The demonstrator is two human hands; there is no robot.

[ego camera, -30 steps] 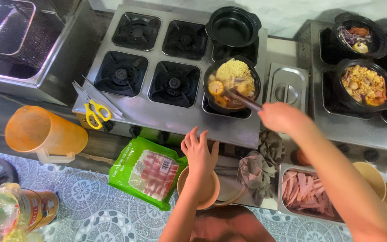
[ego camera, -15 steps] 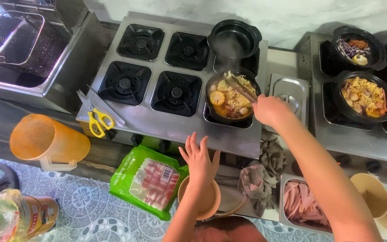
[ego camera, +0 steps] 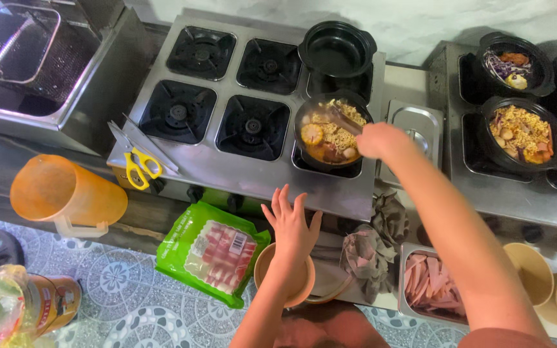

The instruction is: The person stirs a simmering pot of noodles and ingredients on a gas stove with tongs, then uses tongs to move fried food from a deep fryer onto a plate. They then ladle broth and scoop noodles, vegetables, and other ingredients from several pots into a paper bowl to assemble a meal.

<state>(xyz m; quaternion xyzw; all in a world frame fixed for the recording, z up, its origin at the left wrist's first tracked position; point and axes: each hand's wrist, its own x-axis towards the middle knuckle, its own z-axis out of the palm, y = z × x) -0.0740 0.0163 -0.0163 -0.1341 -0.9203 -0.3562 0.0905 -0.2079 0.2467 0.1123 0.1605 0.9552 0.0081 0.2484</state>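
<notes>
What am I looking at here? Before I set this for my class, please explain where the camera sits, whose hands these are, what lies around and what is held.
The camera sits on a person's head and looks down, so both bare arms are that person's own. The right hand holds a utensil in a black pot of noodles on a steel gas stove. The left hand is spread open above a tan bowl. Nearby lie yellow-handled scissors, an orange jug, a green pack of sliced meat and a tray of sliced ham.
</notes>
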